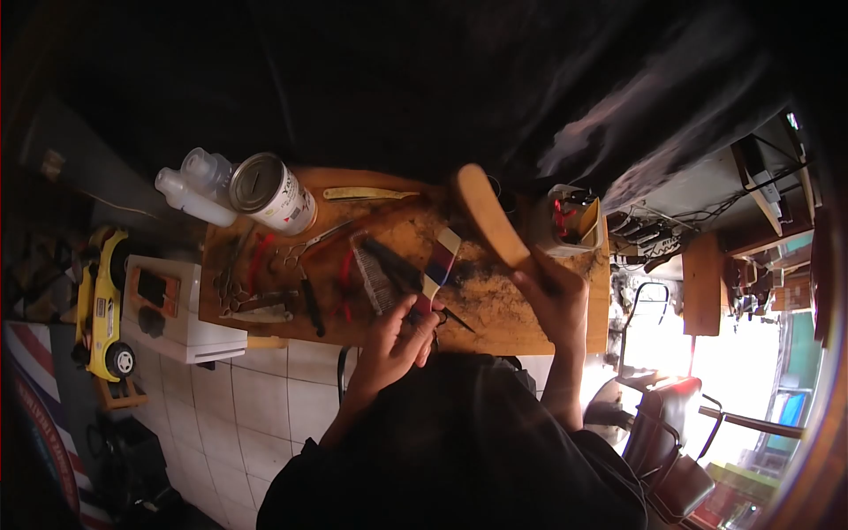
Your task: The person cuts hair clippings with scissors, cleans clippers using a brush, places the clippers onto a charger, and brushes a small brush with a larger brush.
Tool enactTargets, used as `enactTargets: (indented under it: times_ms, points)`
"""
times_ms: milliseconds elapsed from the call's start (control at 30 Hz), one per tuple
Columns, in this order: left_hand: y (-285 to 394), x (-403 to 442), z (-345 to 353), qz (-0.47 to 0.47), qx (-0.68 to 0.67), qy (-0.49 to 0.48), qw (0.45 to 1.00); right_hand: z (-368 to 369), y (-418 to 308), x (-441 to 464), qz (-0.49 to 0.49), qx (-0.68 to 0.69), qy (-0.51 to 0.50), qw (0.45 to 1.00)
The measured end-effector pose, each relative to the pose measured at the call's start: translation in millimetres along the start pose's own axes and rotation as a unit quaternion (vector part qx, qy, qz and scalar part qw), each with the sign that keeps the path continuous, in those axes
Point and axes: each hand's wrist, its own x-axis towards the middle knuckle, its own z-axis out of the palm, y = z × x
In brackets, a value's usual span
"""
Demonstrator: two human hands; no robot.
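Observation:
My left hand (395, 343) is closed around the narrow lower end of a flat, brush-like piece (442, 259) with cream, maroon and blue bands. In my right hand (561, 296) is a curved wooden piece (488, 215), shaped like the back of a brush; no bristles show. A grey comb (372, 276) lies on the wooden table (521, 305), left of the striped piece. Beside the comb is a dark, long item (395, 263) partly behind my left fingers. A thin black pointed thing (458, 321) shows just right of those fingers.
Scissors (315, 242), a straight razor (367, 193) and several other tools lie on the table's left half. A tin can (274, 194) and clear bottles (196, 196) stand at the back left. A container (574, 221) sits at right, near a chair (667, 424).

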Motion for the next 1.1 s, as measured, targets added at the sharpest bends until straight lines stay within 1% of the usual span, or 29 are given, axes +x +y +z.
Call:
enactTargets:
  times_ms: [100,133,200,233,300,333,367,400,433,533,633,667,700,767,800,900,933,1033,1067,1100]
  points:
    - [-3,6,-3,0.043,0.043,-0.002,0.998,-4,-1,-5,-0.092,0.072,-0.151,0.982]
    - [-6,8,-4,0.065,0.048,-0.013,0.997,-8,-10,-8,-0.079,0.056,-0.219,0.971]
    - [-10,8,-5,0.108,0.058,-0.035,0.992,1,-7,-7,-0.099,0.082,-0.247,0.961]
    - [-9,6,-5,0.086,0.054,-0.039,0.994,5,-5,-7,-0.109,0.096,-0.261,0.954]
    - [0,0,-3,0.044,0.045,-0.046,0.997,6,0,-3,-0.089,0.044,-0.159,0.982]
    - [15,0,0,0.018,0.074,-0.058,0.995,8,8,1,-0.083,0.030,-0.105,0.991]
    - [15,0,0,0.013,0.079,-0.059,0.995,10,16,4,-0.076,0.016,-0.051,0.996]
    - [16,0,0,0.008,0.084,-0.060,0.995,11,19,8,-0.099,-0.010,0.007,0.995]
    - [16,0,-1,0.004,0.089,-0.062,0.994,10,20,8,-0.071,-0.001,0.017,0.997]
    - [4,3,-7,-0.039,-0.050,-0.070,0.996,5,17,7,0.015,0.024,0.048,0.998]
    - [4,8,-6,-0.049,-0.120,-0.008,0.992,2,19,-3,-0.022,0.087,-0.067,0.994]
    - [2,10,-7,-0.053,-0.140,0.000,0.989,6,18,-5,-0.066,0.139,-0.107,0.982]
    - [-10,11,-9,-0.023,-0.162,-0.014,0.986,-5,8,-5,-0.049,0.080,-0.214,0.972]
    - [-39,11,-16,0.037,-0.205,-0.039,0.977,1,5,-4,-0.141,0.129,-0.310,0.931]
    - [-41,10,-17,0.041,-0.220,-0.048,0.974,1,3,-4,-0.147,0.129,-0.307,0.932]
    - [-2,6,-9,-0.029,-0.201,-0.058,0.978,3,5,0,-0.089,0.051,-0.139,0.985]
    - [-3,5,-15,-0.040,-0.213,-0.093,0.972,0,1,1,-0.076,0.005,-0.086,0.993]
    - [-4,7,-9,-0.051,-0.252,-0.102,0.961,3,16,4,-0.052,0.028,0.043,0.997]
    - [-3,7,-5,-0.046,-0.249,-0.086,0.964,1,19,3,-0.020,0.043,0.038,0.998]
    - [0,8,-1,-0.041,-0.246,-0.070,0.966,-4,16,2,-0.022,0.049,-0.011,0.998]
